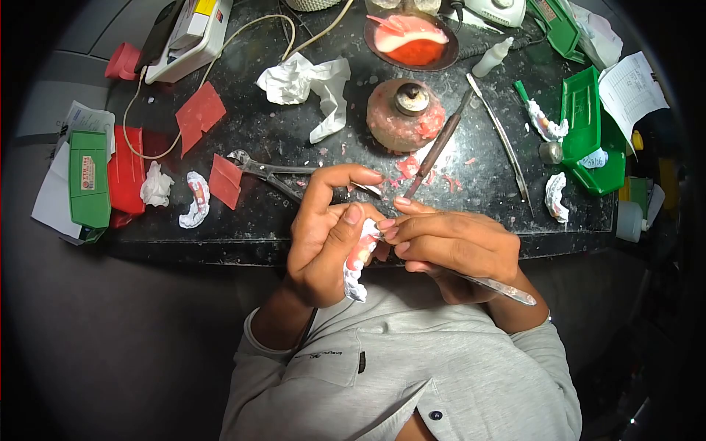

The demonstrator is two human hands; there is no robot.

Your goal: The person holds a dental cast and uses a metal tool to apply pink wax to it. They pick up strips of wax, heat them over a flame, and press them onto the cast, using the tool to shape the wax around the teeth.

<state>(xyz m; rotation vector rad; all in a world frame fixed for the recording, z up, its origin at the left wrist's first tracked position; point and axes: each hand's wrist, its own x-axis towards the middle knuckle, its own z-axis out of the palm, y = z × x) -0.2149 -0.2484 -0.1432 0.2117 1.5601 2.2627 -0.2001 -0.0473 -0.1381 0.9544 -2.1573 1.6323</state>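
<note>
My left hand [323, 228] is closed around a white dental plaster cast [354, 285], which carries pink wax and a few cream teeth. The cast stands on end between thumb and fingers, in front of my chest. My right hand [460, 242] grips a metal wax carver [507, 290]; its broad end sticks out below the palm. The other end meets the top of the cast, where my fingertips partly hide it. Beyond my hands, a brown-handled tool [441, 143] lies on the black bench [294, 198], among pink wax scraps.
A wax-smeared spirit burner [406, 117] and a bowl of red and pink wax [412, 44] stand at the back. Pliers [276, 170], pink wax sheets [225, 180], and another cast [195, 200] lie left. To the right are a long metal spatula [500, 132] and green trays [588, 132].
</note>
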